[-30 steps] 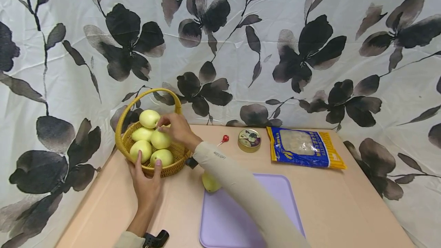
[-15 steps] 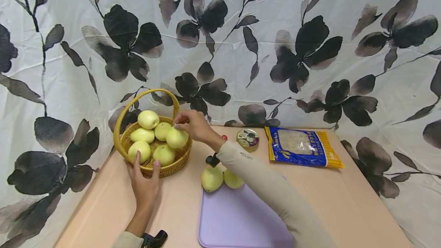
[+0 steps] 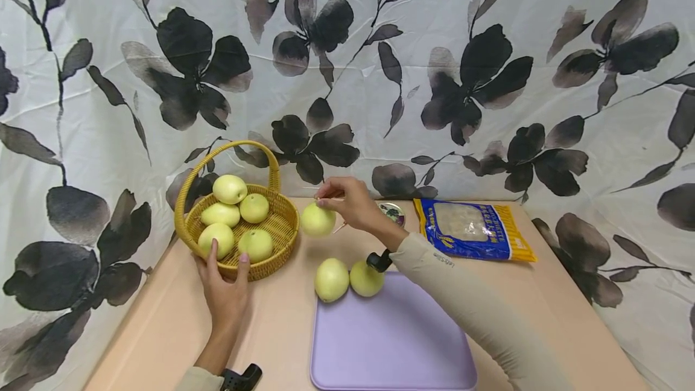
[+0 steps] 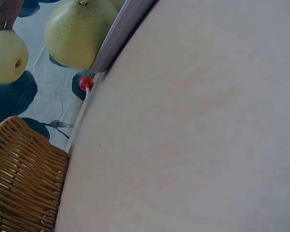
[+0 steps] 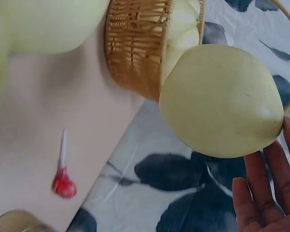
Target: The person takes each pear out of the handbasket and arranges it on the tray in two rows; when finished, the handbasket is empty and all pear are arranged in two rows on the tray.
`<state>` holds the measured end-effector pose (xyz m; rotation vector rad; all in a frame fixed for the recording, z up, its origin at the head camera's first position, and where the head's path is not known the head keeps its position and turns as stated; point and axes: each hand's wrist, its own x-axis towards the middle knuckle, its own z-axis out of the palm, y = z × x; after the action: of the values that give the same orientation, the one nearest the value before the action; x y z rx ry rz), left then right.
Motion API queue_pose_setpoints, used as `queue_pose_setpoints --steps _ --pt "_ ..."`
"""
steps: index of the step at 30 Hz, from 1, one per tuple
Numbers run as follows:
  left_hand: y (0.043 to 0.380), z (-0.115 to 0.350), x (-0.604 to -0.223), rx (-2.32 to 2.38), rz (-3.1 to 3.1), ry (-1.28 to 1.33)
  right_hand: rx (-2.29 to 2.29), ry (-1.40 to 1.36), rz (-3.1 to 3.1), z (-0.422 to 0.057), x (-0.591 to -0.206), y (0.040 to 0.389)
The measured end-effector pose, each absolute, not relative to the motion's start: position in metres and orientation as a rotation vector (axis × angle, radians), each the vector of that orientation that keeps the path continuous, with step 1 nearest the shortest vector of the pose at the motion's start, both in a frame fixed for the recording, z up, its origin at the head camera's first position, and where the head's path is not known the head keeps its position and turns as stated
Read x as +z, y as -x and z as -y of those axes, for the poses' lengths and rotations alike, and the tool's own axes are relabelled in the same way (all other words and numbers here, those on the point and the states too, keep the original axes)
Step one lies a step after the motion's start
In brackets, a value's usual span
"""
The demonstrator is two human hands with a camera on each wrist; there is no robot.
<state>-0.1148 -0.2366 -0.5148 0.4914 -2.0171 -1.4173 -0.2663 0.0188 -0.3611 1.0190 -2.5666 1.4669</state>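
Note:
My right hand (image 3: 350, 204) pinches the top of a yellow-green pear (image 3: 318, 219), holding it in the air just right of the basket. In the right wrist view this pear (image 5: 222, 101) hangs at the fingertips, the other fingers (image 5: 258, 186) extended. A yellow wicker basket (image 3: 290, 225) with a tall handle holds several more pears (image 3: 255, 245). At the basket's front rim rests my left hand (image 3: 225, 294), its index finger and thumb straight and spread; its other fingers are mostly hidden. The left wrist view does not show the left hand.
Two pears (image 3: 332, 280) sit at the far left corner of a lilac tray (image 3: 391, 336). Behind the right arm stands a round tin (image 3: 395, 213), partly hidden. A red lollipop (image 5: 64, 183) lies on the table. A blue and yellow food packet (image 3: 472, 229) lies at the back right.
My right hand has lifted a pear out of the basket and moved it right, clear of the rim. The left hand stays at the basket's front.

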Motion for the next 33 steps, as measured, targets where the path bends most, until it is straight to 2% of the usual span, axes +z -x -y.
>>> queue_pose_setpoints --steps 5,16,33 --pt "0.115 0.236 -0.513 -1.408 2.019 -0.495 1.566 -0.894 2.563 -0.052 -0.359 0.261" --pt "0.115 0.238 -0.513 -1.417 2.021 -0.488 1.479 -0.747 2.588 -0.12 -0.363 0.249" --pt "0.115 0.236 -0.514 -1.418 2.022 -0.486 1.438 -0.525 2.713 -0.192 -0.412 0.206"
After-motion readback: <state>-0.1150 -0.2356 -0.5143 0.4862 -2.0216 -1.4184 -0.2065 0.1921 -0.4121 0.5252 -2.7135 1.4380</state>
